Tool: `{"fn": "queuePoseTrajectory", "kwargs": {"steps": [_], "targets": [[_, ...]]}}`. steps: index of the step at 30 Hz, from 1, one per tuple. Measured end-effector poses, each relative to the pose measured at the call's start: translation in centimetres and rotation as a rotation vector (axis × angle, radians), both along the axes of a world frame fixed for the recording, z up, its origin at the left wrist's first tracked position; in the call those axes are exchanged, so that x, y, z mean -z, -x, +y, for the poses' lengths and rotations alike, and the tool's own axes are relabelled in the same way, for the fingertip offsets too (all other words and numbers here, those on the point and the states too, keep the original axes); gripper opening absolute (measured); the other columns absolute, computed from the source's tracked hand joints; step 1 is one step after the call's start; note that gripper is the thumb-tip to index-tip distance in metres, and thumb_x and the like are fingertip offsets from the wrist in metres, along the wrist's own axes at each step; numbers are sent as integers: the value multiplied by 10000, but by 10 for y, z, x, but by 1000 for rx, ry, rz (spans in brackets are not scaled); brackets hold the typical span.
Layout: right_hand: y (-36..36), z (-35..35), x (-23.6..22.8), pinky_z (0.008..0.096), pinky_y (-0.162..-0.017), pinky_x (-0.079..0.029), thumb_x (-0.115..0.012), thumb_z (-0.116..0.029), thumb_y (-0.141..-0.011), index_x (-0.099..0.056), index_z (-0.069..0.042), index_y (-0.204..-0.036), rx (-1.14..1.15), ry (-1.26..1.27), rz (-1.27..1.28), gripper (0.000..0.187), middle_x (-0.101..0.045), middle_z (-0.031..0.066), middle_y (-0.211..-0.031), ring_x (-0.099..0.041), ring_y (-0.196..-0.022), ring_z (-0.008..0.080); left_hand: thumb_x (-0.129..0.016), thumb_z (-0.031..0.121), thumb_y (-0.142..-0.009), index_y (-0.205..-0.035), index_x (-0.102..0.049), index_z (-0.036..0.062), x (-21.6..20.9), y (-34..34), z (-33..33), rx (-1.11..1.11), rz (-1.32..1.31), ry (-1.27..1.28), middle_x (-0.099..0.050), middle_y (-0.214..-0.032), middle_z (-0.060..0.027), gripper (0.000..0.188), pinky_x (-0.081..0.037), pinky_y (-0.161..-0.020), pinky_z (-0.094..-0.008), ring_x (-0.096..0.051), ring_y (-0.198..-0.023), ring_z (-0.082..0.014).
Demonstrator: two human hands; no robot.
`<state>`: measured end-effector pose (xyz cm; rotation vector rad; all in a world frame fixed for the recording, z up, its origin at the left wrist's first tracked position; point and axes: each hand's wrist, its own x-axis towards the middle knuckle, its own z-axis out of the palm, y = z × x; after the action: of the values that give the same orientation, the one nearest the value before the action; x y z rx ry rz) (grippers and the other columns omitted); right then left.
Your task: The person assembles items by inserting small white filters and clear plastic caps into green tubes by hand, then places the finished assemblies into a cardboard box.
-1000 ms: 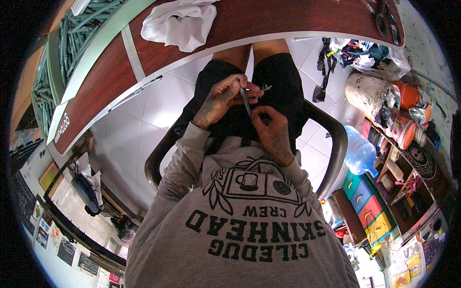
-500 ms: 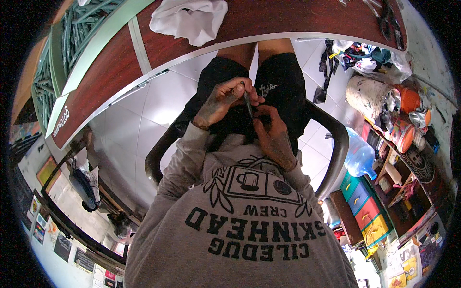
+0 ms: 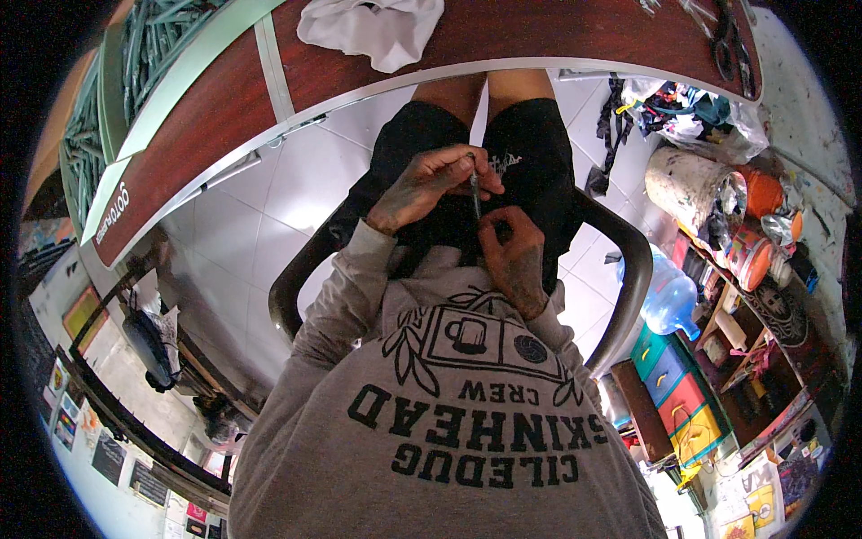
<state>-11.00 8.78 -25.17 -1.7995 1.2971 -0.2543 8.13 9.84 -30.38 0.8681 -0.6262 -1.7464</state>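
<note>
Over my lap, the fingers of my left hand (image 3: pixel 433 187) pinch the upper end of a slim, dark, pen-like stick (image 3: pixel 476 190). The stick points down toward my body. Close to its lower end is my right hand (image 3: pixel 514 250), thumb and fingers curled together. Whether those fingertips touch the stick or hold some small piece cannot be made out. Beyond my knees, a crumpled white cloth (image 3: pixel 373 31) lies on the dark red-brown table (image 3: pixel 521 31).
Bins of grey-green sticks (image 3: pixel 153 54) stand at the far left. Black scissors (image 3: pixel 724 47) lie at the table's right end. Chair arms (image 3: pixel 633 265) curve around me. To the right are a paint-stained bucket (image 3: pixel 687 187), a blue water jug (image 3: pixel 669 292) and coloured drawers (image 3: pixel 673 382).
Both hands have shifted slightly right with the stick, which now hangs more upright. My right hand's fingers have curled in more. The table and cloth sit a little differently in view.
</note>
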Motion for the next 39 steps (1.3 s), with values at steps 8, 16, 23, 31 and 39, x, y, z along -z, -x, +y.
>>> {"fn": "queuePoseTrajectory", "kwargs": {"steps": [8,16,23,31,39], "targets": [[2,-12,-6,354,-677,-525,-642,-85,-861,-670,29,-898,-56,-172,77,124,-705,173,-839,-692,-730,253,-538,453,-988,-1116,-629,34,2,5,0,12,-37,94,-665,-1047,-84,447,-512,-887,-322,-641,-1021,-179],[1,-26,-10,364,-757,-523,-597,-197,-920,-673,52,-985,-81,-411,251,268,-705,184,-871,-690,-797,251,-525,430,-994,-1193,-631,48,4,11,-5,41,-53,180,-684,-1036,-71,443,-520,-872,-335,-646,-1001,-178],[-1,-33,-18,383,-794,-517,-570,-234,-930,-661,69,-1016,-197,-442,315,327,-693,217,-912,-687,-857,290,-524,410,-999,-1231,-608,34,-13,8,-9,142,-132,136,-686,-1042,-68,450,-496,-905,-327,-633,-1007,-171],[1,-41,-18,369,-860,-493,-568,-208,-925,-668,71,-1002,-262,-452,319,306,-694,210,-959,-672,-930,286,-499,312,-1036,-1256,-559,-16,3,7,-9,172,-125,175,-684,-1060,-79,399,-463,-978,-332,-618,-1035,-178],[3,-45,-15,338,-774,-488,-555,-214,-921,-660,52,-1034,-185,-579,275,308,-663,124,-884,-623,-800,212,-493,307,-1038,-1229,-569,-7,4,6,-11,172,-179,179,-685,-1088,-93,375,-460,-1005,-357,-626,-1065,-200]]}}
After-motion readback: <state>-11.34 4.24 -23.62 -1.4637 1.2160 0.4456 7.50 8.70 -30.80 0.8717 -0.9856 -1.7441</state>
